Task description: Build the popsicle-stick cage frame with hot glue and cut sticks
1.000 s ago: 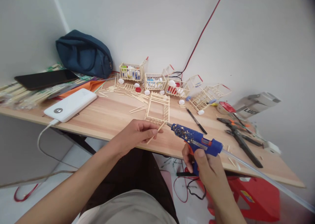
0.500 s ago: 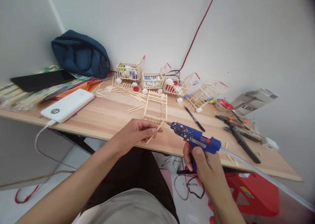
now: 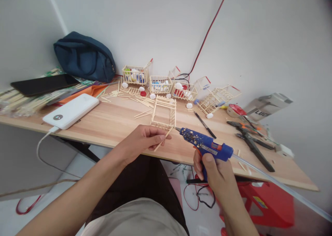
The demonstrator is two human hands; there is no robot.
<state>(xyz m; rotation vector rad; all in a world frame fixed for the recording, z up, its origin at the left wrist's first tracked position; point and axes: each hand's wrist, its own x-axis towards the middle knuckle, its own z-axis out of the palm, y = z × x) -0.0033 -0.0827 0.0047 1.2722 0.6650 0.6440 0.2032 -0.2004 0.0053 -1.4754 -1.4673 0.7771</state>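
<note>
My left hand (image 3: 149,138) pinches a thin wooden stick (image 3: 162,141) between thumb and fingers, close to the table's front edge. Just beyond it stands a small open frame (image 3: 173,115) built of similar sticks. In my right hand (image 3: 214,167) is a blue glue gun (image 3: 204,142), gripped by its handle with fingers about the orange trigger. Its metal nozzle points left and meets, or nearly meets, the upper end of the stick. A long clear glue stick (image 3: 269,180) trails from the gun's back.
Several miniature stick carts (image 3: 160,84) line the wall, some holding coloured caps. Loose sticks (image 3: 140,99) lie before them. A pen (image 3: 204,124) and black-handled pliers (image 3: 252,146) are to the right. Leftward are a white power bank (image 3: 72,110), a phone (image 3: 44,85) and a blue bag (image 3: 84,58).
</note>
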